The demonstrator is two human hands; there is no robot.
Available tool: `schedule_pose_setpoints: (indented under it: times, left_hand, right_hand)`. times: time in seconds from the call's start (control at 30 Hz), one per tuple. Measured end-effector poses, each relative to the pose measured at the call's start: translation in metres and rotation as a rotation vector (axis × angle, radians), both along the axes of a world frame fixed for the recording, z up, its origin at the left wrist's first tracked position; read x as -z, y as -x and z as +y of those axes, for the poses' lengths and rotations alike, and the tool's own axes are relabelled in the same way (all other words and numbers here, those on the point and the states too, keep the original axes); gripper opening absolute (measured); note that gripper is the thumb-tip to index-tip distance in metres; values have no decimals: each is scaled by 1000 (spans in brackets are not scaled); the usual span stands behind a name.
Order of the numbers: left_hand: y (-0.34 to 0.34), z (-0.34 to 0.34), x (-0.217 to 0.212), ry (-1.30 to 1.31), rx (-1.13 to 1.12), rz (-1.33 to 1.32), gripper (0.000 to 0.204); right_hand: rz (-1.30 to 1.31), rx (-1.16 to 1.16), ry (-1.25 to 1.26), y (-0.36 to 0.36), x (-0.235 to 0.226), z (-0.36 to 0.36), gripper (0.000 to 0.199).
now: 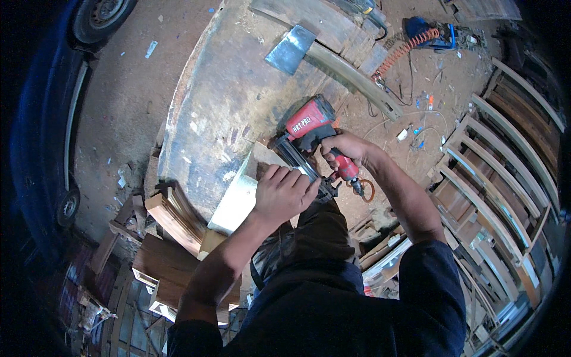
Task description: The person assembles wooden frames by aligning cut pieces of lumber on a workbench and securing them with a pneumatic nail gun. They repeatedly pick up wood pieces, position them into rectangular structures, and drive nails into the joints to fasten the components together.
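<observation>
A red and black nail gun (309,117) is in my right hand (345,147), whose fingers wrap round its grip. Its nose end points down and left over a pale board (234,201). My left hand (284,193) is closed on that board close beside the gun's magazine (297,157); its fingertips are partly hidden. Beyond the gun, an axe (292,49) lies on the worn wooden worktable (205,125), its long wooden handle reaching toward the right edge.
A coiled orange air hose (404,50) runs near a blue machine (422,30) on the littered ground. Slatted wooden frames (493,166) lean at the right. Stacked wood strips (172,217) and a brown wooden cabinet (163,262) stand lower left. A dark car (47,131) is farther left.
</observation>
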State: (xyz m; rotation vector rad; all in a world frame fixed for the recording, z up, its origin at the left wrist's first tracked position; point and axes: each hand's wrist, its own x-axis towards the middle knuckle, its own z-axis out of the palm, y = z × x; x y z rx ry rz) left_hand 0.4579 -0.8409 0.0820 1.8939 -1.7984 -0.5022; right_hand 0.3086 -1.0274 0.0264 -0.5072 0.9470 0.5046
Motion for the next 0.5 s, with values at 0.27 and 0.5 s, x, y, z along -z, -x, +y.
schedule_pose_setpoints:
  times: [0.27,0.5]
  left_hand:
    - [-4,6,14,233,33,-3,38]
    - [-4,6,17,298,41,-15,38]
  right_hand:
    - [-8,-31,18,0,1,3,5]
    - [16,-37,-7,-5,-4,1,8]
